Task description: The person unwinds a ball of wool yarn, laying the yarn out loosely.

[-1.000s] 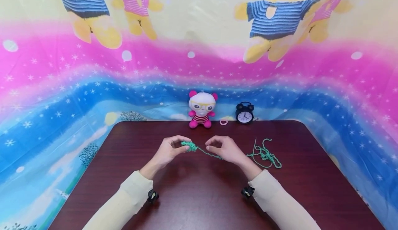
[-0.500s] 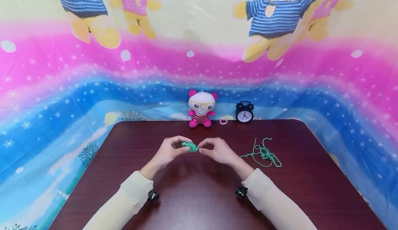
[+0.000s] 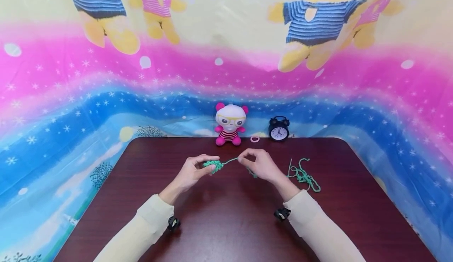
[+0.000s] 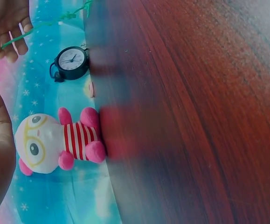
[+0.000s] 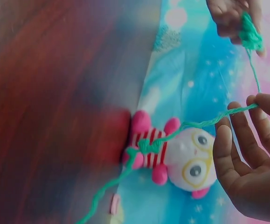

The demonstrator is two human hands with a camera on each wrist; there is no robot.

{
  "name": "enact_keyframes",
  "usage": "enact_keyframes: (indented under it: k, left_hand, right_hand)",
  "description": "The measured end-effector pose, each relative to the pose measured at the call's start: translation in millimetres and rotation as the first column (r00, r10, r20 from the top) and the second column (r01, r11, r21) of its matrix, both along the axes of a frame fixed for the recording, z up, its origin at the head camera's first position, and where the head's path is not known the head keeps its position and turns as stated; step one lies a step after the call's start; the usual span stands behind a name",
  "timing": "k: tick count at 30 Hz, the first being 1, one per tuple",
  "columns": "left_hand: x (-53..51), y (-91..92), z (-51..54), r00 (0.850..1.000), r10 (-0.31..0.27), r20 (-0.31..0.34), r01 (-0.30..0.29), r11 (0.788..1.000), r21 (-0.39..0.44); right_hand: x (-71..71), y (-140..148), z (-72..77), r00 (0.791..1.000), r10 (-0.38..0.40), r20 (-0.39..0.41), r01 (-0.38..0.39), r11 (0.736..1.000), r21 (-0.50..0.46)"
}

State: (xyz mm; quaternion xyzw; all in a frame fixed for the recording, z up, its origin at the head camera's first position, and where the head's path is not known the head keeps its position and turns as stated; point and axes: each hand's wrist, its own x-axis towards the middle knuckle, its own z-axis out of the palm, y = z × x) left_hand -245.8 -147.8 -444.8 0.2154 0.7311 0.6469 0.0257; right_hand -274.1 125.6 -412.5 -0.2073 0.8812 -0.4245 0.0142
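Note:
A small bunched clump of green yarn (image 3: 214,166) is pinched between the thumb and fingers of my left hand (image 3: 188,174), above the table's far half. From it a single strand (image 3: 231,160) runs taut to my right hand (image 3: 261,164), whose thumb and forefinger pinch it. Beyond those fingertips the strand hangs down with small knots along it, seen in the right wrist view as a knotted green yarn (image 5: 148,145). A loose tangle of the same yarn (image 3: 302,175) lies on the table right of my right hand. In the left wrist view the clump is mostly cut off.
A pink and white panda plush toy (image 3: 229,125) sits at the back edge of the dark red-brown table (image 3: 212,222). To its right lie a small pink ring (image 3: 255,139) and a black alarm clock (image 3: 278,129). A printed cloth (image 3: 198,77) hangs behind.
My right hand first moves left to the clump, then draws back to the right, pulling a strand straight. The left hand stays nearly in place, holding the clump.

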Motion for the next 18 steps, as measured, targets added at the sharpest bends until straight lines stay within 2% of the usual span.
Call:
enact_keyframes:
  k: [4,7,14,18]
  left_hand:
    - [0.1,-0.1,-0.4,1.0,0.015,0.008,-0.015,1.0,0.021]
    - [0.3,0.8,-1.1,1.0,0.016,0.023,-0.017,0.999,0.051]
    - [1.3,-0.6,-2.0,0.997,-0.035,0.069,0.032,0.998,0.046]
    - [1.9,-1.7,-0.9,0.995,-0.072,0.066,0.07,0.997,0.033]
  right_hand:
    - [-2.9,14,5.5,0.997,-0.036,-0.075,0.035,0.999,-0.012]
    - [-4.9,23,8.8,0.993,-0.07,-0.1,0.067,0.997,-0.033]
    - [-8.5,42,17.3,0.988,-0.149,-0.052,0.143,0.986,-0.09]
    - [-11.6,51,21.2,0.977,-0.198,-0.074,0.191,0.977,-0.092]
